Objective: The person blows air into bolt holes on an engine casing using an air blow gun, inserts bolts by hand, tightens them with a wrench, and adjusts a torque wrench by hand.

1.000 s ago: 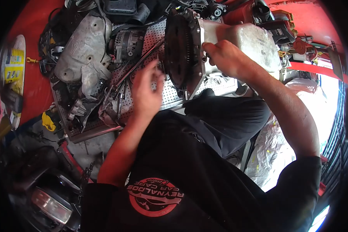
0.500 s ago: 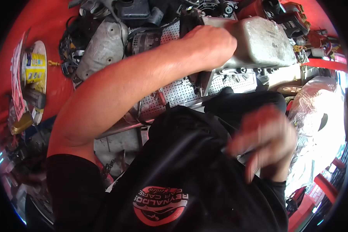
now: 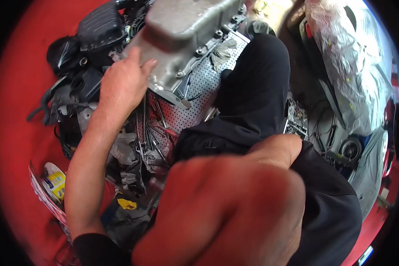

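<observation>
The left hand (image 3: 125, 80) lies palm down on the near left part of a grey cast-metal oil pan (image 3: 188, 20), its thumb spread away from the forefinger, not closed around anything; the pan sits at the top of the view, above a perforated metal sheet (image 3: 203, 84), with bolts (image 3: 199, 52) along its right-hand flange; the right hand (image 3: 235, 199) is raised close to the camera, large and blurred, so I cannot tell how its fingers stand; a crumpled grey rag (image 3: 224, 54) lies on the sheet beside the pan; long metal tools (image 3: 145, 119) lie below the pan, near the left forearm; a ribbed black plastic housing (image 3: 101, 27) is farther left, and the person's bent knee (image 3: 264, 57) is to the right.
</observation>
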`<state>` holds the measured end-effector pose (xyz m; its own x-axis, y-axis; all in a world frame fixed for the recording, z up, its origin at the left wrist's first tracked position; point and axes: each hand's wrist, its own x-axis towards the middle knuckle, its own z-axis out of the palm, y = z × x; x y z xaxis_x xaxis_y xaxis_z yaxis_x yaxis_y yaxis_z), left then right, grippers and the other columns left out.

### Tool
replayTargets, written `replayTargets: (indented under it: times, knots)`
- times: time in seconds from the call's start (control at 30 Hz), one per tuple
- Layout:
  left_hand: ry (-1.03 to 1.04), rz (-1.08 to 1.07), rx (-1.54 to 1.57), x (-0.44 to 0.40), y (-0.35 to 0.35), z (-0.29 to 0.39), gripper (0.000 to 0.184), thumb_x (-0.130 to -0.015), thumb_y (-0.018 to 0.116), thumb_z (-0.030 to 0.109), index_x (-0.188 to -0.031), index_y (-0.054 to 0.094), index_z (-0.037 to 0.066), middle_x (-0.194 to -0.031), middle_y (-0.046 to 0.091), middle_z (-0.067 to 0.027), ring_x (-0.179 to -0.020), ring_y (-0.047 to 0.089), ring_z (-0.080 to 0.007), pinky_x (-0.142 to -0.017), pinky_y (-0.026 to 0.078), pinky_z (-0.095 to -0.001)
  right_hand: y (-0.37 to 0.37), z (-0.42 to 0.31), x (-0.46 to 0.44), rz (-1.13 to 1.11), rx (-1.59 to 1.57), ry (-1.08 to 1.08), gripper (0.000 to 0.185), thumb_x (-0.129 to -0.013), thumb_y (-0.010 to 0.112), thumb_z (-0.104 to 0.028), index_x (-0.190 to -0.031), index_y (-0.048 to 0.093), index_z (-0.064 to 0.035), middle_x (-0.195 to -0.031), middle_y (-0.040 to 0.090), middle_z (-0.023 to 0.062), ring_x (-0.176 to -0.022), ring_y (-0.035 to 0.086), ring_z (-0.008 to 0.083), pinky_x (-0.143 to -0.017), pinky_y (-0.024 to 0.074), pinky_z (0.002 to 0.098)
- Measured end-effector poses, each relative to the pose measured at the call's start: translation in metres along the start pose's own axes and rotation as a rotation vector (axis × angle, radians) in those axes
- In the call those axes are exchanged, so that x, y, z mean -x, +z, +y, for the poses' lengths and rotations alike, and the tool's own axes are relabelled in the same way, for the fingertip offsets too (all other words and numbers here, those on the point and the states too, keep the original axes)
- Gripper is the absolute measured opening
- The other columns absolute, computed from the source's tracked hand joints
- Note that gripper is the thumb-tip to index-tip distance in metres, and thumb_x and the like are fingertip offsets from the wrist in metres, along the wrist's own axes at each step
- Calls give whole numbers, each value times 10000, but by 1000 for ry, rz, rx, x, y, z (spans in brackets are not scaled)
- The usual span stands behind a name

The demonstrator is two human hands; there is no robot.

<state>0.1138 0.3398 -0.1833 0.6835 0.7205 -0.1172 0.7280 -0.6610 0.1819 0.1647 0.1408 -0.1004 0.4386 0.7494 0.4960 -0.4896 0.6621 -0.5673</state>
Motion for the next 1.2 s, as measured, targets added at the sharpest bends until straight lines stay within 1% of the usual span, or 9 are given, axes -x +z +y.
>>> replayTargets:
  times: [0.17, 0.23, 0.4, 0.5, 0.57, 0.67, 0.77, 1.0, 1.2]
  knots:
    - [-104, -72, -96, 2, 4, 8, 311, -963, 542, 271, -983, 634, -25, -932, 673, -302, -946, 667, -438, -823, 527, -533, -41, -11, -9, -526, -384, 160, 392, -995, 454, -160, -621, 388, -65, -666, 419, 93, -478, 424, 258, -416, 310, 377]
    - [84, -75, -183, 10, 14, 5, 246, -932, 549, 204, -974, 637, -22, -940, 677, -282, -945, 676, -429, -825, 531, -525, -41, -5, -8, -633, -488, 196, 411, -1001, 444, -166, -609, 359, -76, -650, 397, 85, -468, 407, 262, -412, 297, 387]
    - [506, 138, -343, 36, 17, -26, 258, -737, 542, -5, -982, 611, 34, -969, 574, -133, -978, 560, -313, -834, 474, -408, -31, 9, 28, -381, -643, 191, 417, -1024, 418, -222, -625, 346, -130, -601, 347, 54, -442, 375, 260, -405, 296, 404]
    - [608, 192, -324, 36, 18, -28, 205, -826, 559, 17, -1026, 606, 16, -1021, 613, -143, -946, 586, -328, -811, 485, -427, -45, 65, 70, -745, -761, -314, 428, -871, 643, -427, -683, 473, -82, -579, 476, 63, -410, 463, 247, -384, 375, 377]
    - [373, 446, 122, 40, 25, -18, 199, -935, 601, 208, -982, 629, 17, -965, 671, -186, -846, 633, -357, -725, 479, -469, -46, 57, 55, -883, -739, -485, 489, -820, 718, -495, -703, 516, -65, -572, 519, 66, -399, 492, 243, -377, 401, 368]
    - [-28, 124, 148, 33, 4, -14, 353, -957, 618, 348, -952, 634, -5, -867, 668, -246, -779, 623, -434, -687, 457, -506, 7, 36, 2, -277, -752, -550, 301, -832, 766, -248, -860, 651, 30, -706, 554, 91, -499, 521, 179, -412, 396, 307]
    - [-56, 85, 117, 26, -2, -9, 349, -959, 609, 311, -875, 630, -27, -739, 612, -272, -767, 582, -490, -679, 447, -518, 27, 22, 3, -5, -805, -436, 200, -836, 763, -118, -862, 685, 64, -745, 567, 99, -532, 523, 147, -426, 385, 278]
    - [88, -17, 110, 9, -1, -7, 114, -866, 610, 30, -926, 588, -64, -848, 636, -278, -848, 626, -459, -756, 482, -489, 13, 21, -7, -61, -694, -301, 74, -812, 690, 1, -761, 657, 42, -711, 568, 87, -521, 509, 128, -431, 371, 257]
    - [571, 139, -321, 33, 17, -35, 259, -767, 596, 4, -1025, 601, -14, -1041, 585, -181, -1010, 552, -349, -866, 477, -431, 17, 25, 1, 45, -668, -394, 137, -818, 730, -74, -788, 686, 52, -708, 601, 151, -471, 530, 176, -597, 463, 225]
